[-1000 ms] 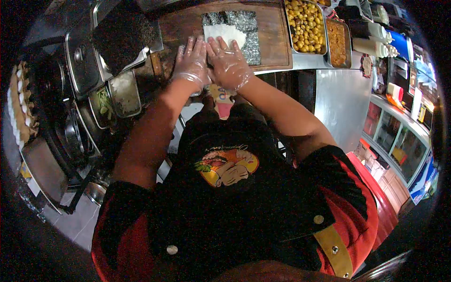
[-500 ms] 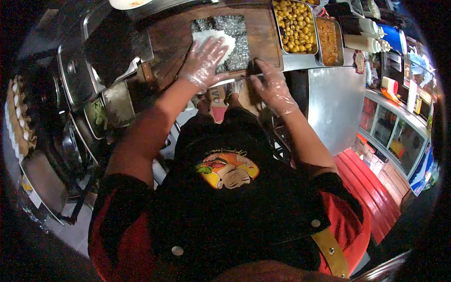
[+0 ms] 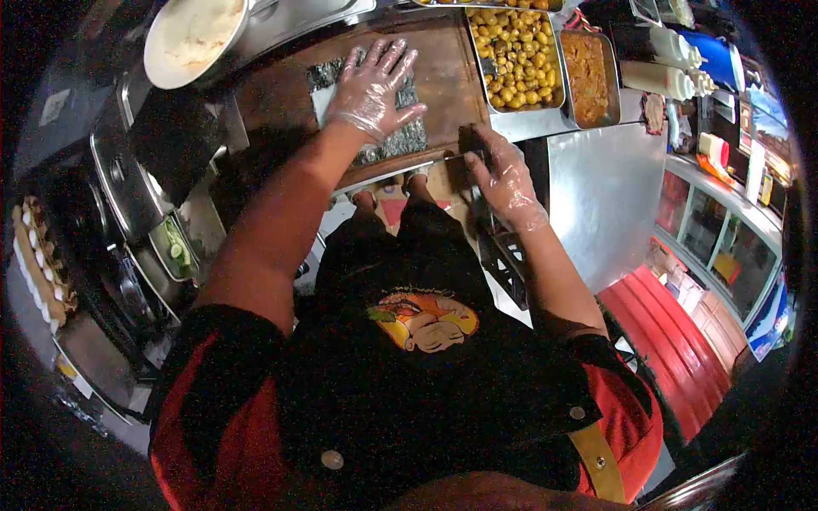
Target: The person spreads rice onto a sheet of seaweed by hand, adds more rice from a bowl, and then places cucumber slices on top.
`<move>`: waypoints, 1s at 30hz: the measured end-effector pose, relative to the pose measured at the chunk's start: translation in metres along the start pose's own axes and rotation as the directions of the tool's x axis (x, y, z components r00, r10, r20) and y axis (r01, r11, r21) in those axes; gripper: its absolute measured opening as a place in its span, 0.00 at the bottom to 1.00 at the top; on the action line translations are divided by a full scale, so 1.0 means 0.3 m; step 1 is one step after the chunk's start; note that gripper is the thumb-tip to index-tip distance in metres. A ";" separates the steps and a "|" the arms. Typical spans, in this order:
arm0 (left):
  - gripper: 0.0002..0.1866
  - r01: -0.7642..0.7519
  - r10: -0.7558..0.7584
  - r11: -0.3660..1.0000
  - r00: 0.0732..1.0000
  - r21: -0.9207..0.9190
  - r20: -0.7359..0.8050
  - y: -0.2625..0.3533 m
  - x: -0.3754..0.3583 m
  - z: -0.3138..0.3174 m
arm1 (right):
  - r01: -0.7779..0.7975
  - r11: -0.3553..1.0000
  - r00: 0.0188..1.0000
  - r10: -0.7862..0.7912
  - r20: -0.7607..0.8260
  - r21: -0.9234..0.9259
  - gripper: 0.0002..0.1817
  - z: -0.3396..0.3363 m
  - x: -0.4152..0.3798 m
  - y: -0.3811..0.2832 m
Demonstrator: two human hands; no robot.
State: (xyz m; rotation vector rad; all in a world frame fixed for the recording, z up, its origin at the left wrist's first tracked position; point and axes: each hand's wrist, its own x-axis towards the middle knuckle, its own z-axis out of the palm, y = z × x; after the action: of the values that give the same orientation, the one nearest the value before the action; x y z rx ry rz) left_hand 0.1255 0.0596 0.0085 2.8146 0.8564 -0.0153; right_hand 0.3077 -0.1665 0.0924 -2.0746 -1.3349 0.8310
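My left hand (image 3: 372, 92), in a clear plastic glove, lies over a dark nori sheet (image 3: 412, 140) with its fingers spread. Under and beside the palm shows a patch of white rice (image 3: 322, 102), mostly hidden by the hand. The sheet rests on a brown wooden cutting board (image 3: 447, 60). My right hand (image 3: 509, 180), gloved the same way, is at the board's front right corner. Its thumb and forefinger are apart, with the fingertips right at the edge and nothing seen between them.
A white bowl with rice residue (image 3: 158, 64) stands at the upper left. Right of the board are a tray of small yellow-brown potatoes (image 3: 515, 55) and a tray of orange-brown filling (image 3: 590, 81). Squeeze bottles (image 3: 660, 81) lie farther right. Sliced cucumber (image 3: 177, 247) fills a left container.
My left hand has shifted slightly up and right across the sheet. My right hand stays by the board's corner. The view has tilted, bringing the white bowl further in.
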 end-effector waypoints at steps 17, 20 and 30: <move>0.53 -0.042 0.042 0.999 0.999 -0.007 -0.002 0.103 0.155 0.029 | -0.061 0.996 0.997 0.059 0.046 0.063 0.30 -0.142 0.077 0.110; 0.53 -0.043 0.043 0.999 0.999 -0.018 -0.017 0.114 0.170 0.034 | -0.057 0.996 0.997 0.053 0.052 0.069 0.29 -0.144 0.069 0.116; 0.53 -0.051 0.047 0.998 0.994 -0.038 -0.102 0.161 0.205 0.064 | -0.101 0.986 0.994 0.094 0.056 0.134 0.27 -0.124 -0.025 0.141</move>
State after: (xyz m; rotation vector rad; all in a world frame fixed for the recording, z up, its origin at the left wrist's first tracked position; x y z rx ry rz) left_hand 0.2042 0.0504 -0.0053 2.8181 0.7993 0.1504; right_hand 0.3578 -0.1928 0.0888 -2.0366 -1.1749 0.9935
